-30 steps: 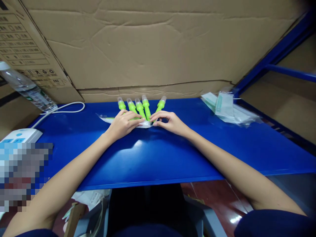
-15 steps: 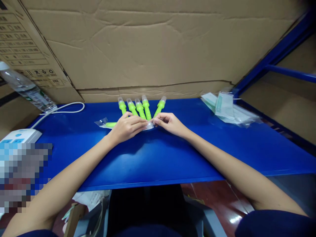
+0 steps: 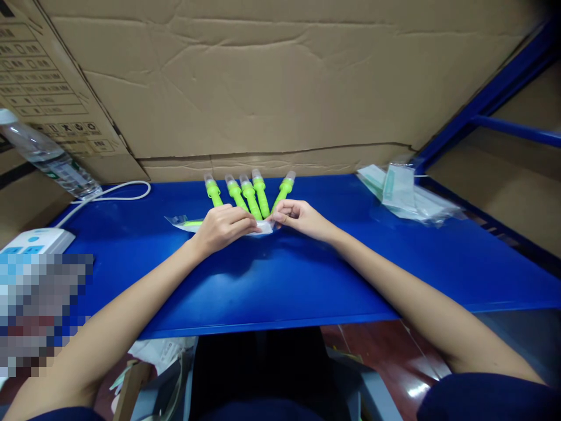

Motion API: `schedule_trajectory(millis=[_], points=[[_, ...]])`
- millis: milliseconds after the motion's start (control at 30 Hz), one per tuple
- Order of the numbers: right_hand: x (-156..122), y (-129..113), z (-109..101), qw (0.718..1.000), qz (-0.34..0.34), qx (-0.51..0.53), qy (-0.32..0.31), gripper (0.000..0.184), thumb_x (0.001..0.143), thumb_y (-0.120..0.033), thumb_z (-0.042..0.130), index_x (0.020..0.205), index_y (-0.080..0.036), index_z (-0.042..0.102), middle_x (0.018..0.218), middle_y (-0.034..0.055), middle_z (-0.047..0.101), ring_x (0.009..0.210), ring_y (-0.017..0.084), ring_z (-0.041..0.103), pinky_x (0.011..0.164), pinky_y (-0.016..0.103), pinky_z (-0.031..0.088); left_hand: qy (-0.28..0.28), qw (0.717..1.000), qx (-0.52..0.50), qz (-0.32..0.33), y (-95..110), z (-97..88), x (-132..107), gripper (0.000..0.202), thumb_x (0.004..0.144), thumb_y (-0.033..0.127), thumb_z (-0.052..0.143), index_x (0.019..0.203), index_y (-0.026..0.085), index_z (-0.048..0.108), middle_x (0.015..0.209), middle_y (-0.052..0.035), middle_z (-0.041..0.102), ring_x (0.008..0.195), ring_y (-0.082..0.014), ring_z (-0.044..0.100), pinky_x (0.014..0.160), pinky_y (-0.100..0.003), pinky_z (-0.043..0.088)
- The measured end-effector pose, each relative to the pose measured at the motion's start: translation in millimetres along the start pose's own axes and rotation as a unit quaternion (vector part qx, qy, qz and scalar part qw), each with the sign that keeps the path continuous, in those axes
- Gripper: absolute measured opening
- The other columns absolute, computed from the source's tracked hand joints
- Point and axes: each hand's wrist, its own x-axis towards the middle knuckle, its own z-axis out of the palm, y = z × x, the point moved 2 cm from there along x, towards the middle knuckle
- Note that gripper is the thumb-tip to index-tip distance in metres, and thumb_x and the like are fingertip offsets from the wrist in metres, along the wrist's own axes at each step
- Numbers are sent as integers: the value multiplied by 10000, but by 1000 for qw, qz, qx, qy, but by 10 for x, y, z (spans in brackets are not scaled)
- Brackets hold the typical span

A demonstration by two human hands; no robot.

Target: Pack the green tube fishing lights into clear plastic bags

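My left hand (image 3: 224,228) is closed over the middle of a clear plastic bag (image 3: 265,228) that holds a bright green stick-like item (image 3: 191,223), lying crosswise. The bag's left end and a bit of green show past the wrist. At the bag's right end, my right hand (image 3: 300,218) pinches the plastic between thumb and fingers. Just behind the hands, several bright green sticks with clear tips (image 3: 248,190) lie side by side, tips toward the cardboard. My hands hide some of their lower ends.
More clear packets with pale green and white print (image 3: 398,193) lie at the right on the blue table (image 3: 272,286). To the left are a water bottle (image 3: 56,164), a white cable (image 3: 127,193) and a power strip (image 3: 41,241). A cardboard wall (image 3: 272,88) rises behind.
The bagged item has turned a little under my left hand, and more of the bag's white right end shows. The leftmost green stick has shifted slightly left. My right hand barely moved.
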Motion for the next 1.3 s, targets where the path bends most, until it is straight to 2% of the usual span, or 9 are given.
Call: schedule_trajectory(millis=[267,467,600,700,767,900,1033,1200,1300], points=[[-28,-3,27,999,12,20,-28,479,776,-624,764,826,-169,621,807,29,703,672,116,603,714,283,494,15,999,6,38,37,-18,16,163,1004,283,603,900,168,653,798,-2,760,632,-81,667,548,-241,366],[-28,30,101,998,40,21,-51,506,762,-641,762,830,-166,601,734,-6,632,641,109,567,661,264,452,47,995,4,86,66,-8,46,57,978,202,629,937,162,628,896,-35,784,752,-118,718,665,-259,474],[-18,89,146,997,52,22,-60,472,776,-600,762,846,-171,579,687,-26,588,597,96,513,606,253,406,65,993,-6,100,82,-4,40,48,979,210,626,987,165,642,1084,-91,786,953,-160,749,774,-289,532],[-14,102,163,997,38,17,-69,449,810,-582,729,889,-162,589,692,-35,558,574,84,450,570,249,366,36,995,-25,91,91,6,33,56,994,182,590,998,169,644,1265,-121,731,1190,-177,691,894,-313,537],[-14,103,170,996,33,17,-79,450,823,-584,711,912,-159,592,697,-37,549,565,79,421,554,247,345,17,995,-33,88,93,12,26,72,1001,172,572,1000,172,644,1320,-124,701,1242,-170,663,956,-322,524],[-24,114,174,995,46,28,-87,465,807,-594,728,934,-169,590,679,-42,551,573,88,449,554,243,355,14,995,-28,95,86,18,3,81,1007,171,568,1020,180,648,1215,-87,756,1112,-138,720,981,-322,518],[-21,137,160,995,47,38,-74,514,791,-627,738,994,-171,617,710,-32,596,613,100,514,590,236,408,-14,997,-32,71,76,33,-11,150,1035,198,518,997,203,664,1119,-50,790,966,-120,736,947,-333,521],[0,161,150,995,45,50,-80,534,753,-620,781,991,-169,619,801,-13,651,662,98,560,630,236,461,-18,998,-21,61,97,41,16,172,1032,208,511,951,192,662,1174,-90,770,1017,-155,715,939,-367,534],[1,152,157,993,49,68,-85,526,712,-594,825,935,-172,602,801,-14,652,670,95,567,624,230,466,-3,997,-42,72,114,43,27,126,1017,169,532,971,186,648,1159,-94,774,964,-150,724,914,-356,528]])
